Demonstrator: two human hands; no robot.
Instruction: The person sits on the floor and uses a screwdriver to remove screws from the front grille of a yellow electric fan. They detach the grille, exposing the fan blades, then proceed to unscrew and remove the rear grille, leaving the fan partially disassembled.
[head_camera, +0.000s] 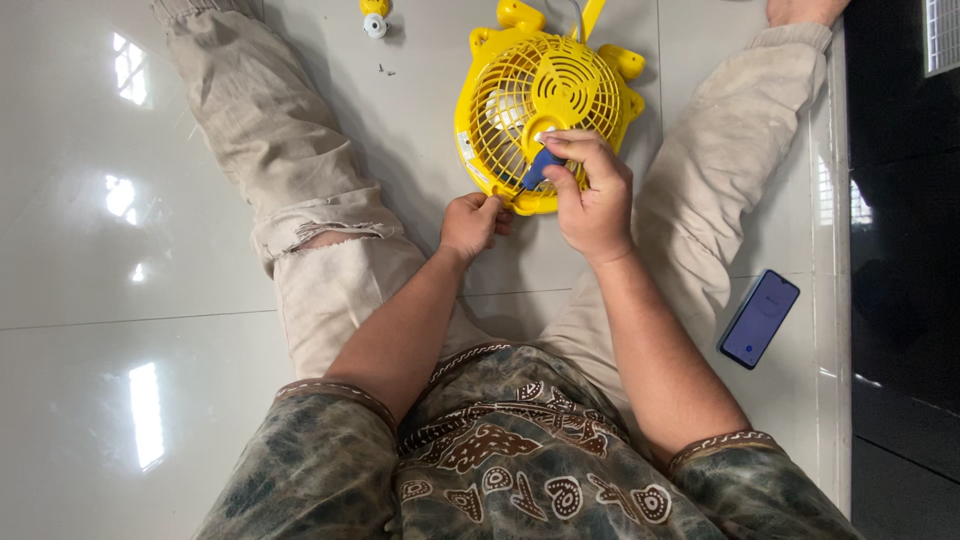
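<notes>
While left hand (470, 222) grips yellow fan (545, 100) | right fingers (572, 150) clamped on blue tool (540, 168)

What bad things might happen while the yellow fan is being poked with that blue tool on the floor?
The blue-handled tool might slip off the yellow fan toward the left hand steadying its rim. The tiny screws lying loose on the floor could roll off and get lost.
</notes>
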